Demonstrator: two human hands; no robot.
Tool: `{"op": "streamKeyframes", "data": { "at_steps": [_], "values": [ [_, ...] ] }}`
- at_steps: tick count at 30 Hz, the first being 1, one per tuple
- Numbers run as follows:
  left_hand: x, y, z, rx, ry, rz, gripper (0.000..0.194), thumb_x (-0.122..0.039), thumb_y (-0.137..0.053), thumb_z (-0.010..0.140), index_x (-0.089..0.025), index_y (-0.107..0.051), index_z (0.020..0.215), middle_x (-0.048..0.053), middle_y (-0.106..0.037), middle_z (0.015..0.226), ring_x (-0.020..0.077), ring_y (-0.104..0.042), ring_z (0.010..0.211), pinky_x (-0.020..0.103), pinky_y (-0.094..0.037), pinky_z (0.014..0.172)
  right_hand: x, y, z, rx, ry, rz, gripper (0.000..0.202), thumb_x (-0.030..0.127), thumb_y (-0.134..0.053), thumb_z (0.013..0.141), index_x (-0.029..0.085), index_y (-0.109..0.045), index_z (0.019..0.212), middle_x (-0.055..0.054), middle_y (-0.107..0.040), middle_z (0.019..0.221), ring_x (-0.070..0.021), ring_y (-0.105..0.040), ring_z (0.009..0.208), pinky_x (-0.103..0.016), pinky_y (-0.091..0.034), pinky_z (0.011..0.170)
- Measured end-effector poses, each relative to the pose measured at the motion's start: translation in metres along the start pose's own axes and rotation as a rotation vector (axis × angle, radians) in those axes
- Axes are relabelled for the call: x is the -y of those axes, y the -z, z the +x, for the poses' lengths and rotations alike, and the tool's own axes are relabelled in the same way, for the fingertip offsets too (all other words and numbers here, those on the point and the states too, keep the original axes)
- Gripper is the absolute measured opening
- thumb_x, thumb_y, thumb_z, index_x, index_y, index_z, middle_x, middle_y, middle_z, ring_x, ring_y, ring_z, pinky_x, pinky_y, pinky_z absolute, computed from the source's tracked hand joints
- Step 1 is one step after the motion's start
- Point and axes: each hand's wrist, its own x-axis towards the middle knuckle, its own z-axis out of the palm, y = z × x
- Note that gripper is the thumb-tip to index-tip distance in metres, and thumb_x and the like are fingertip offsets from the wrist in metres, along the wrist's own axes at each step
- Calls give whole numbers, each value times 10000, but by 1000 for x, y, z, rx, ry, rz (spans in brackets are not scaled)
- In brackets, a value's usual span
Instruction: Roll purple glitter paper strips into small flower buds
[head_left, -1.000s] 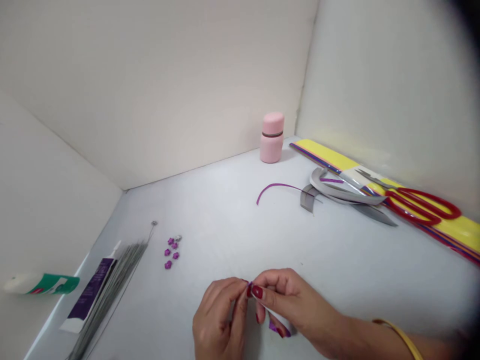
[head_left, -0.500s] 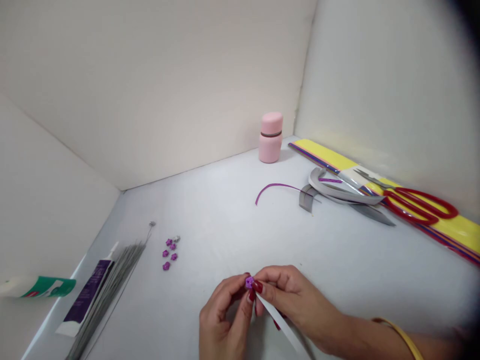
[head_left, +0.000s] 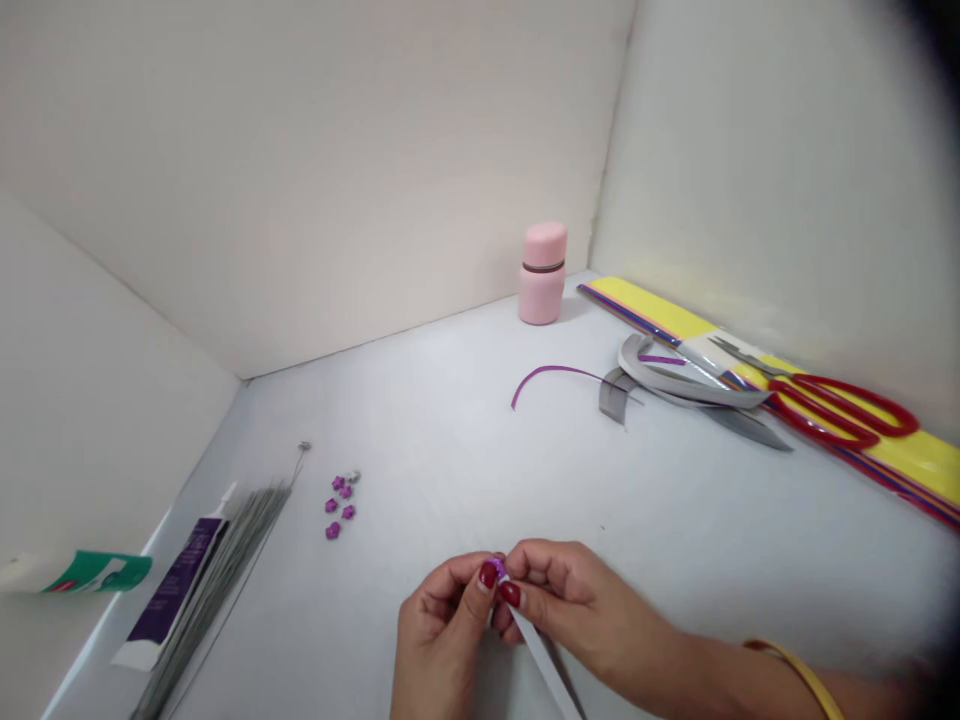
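Note:
Between both sets of fingertips sits a small purple folded piece, partly hidden by the thumbs. My left hand pinches it from the left, its thumb pressed on the front. My right hand closes on a white paper strip right beside the purple piece; the strip runs down toward the bottom edge. Several small purple stars lie on the table to the left, with a small silver one beside them.
Bundled thin wires, a purple tube and a green-and-white tube are at the left. A pink flask stands at the back. Red-handled scissors rest on yellow paper packs, near grey strips and a purple strip.
My left thumb has moved up onto the purple piece, covering more of it. My right thumb has shifted slightly down along the white strip, whose lower end has swung left.

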Motion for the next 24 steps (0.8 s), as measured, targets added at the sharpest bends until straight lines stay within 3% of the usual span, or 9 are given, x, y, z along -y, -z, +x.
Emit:
{"op": "streamKeyframes", "data": {
  "at_steps": [4, 7, 13, 15, 19, 24],
  "values": [
    [-1, 0, -2, -90, -32, 150, 200, -370, -682, 701, -173, -703, 673, 2, -664, 496, 116, -585, 521, 198, -461, 565, -3, -1, -1, 3, -78, 20, 282, 424, -550, 806, 161, -483, 730, 41, -539, 550, -89, -519, 486, -219, -405, 527],
    [2, 3, -3, -161, -143, 263, 173, -365, -675, 701, -196, -712, 686, 23, -715, 647, 153, -623, 633, 223, -477, 624, -5, 0, -2, -20, -110, -4, 284, 422, -546, 805, 152, -499, 729, 48, -524, 552, -69, -497, 424, -190, -363, 455],
    [12, 10, -5, -215, -452, 502, 98, -280, -640, 736, -215, -714, 738, 41, -715, 736, 189, -641, 678, 278, -497, 684, -2, -1, -3, -14, -94, 16, 313, 432, -586, 773, 129, -542, 705, 7, -574, 599, -81, -515, 473, -226, -402, 536],
    [10, 10, -4, -203, -606, 569, 93, -194, -633, 734, -229, -712, 767, 35, -717, 755, 185, -641, 681, 270, -496, 672, 1, -2, -3, -14, -103, 29, 334, 455, -597, 758, 130, -551, 696, 1, -579, 604, -85, -511, 479, -225, -387, 528],
    [3, 11, -3, -100, -909, 676, 299, -28, -591, 719, -253, -701, 881, 26, -723, 801, 177, -648, 730, 256, -488, 689, 6, -4, -4, -15, -93, 33, 380, 501, -593, 745, 122, -595, 721, -4, -575, 607, -81, -476, 500, -206, -343, 508],
    [6, 15, -1, -44, -995, 783, 342, 2, -579, 717, -211, -710, 950, 81, -720, 913, 195, -644, 834, 273, -487, 773, 5, -2, -2, -51, -73, 60, 395, 499, -598, 749, 110, -637, 800, 18, -527, 579, -73, -444, 510, -191, -338, 507]
  ]
}}
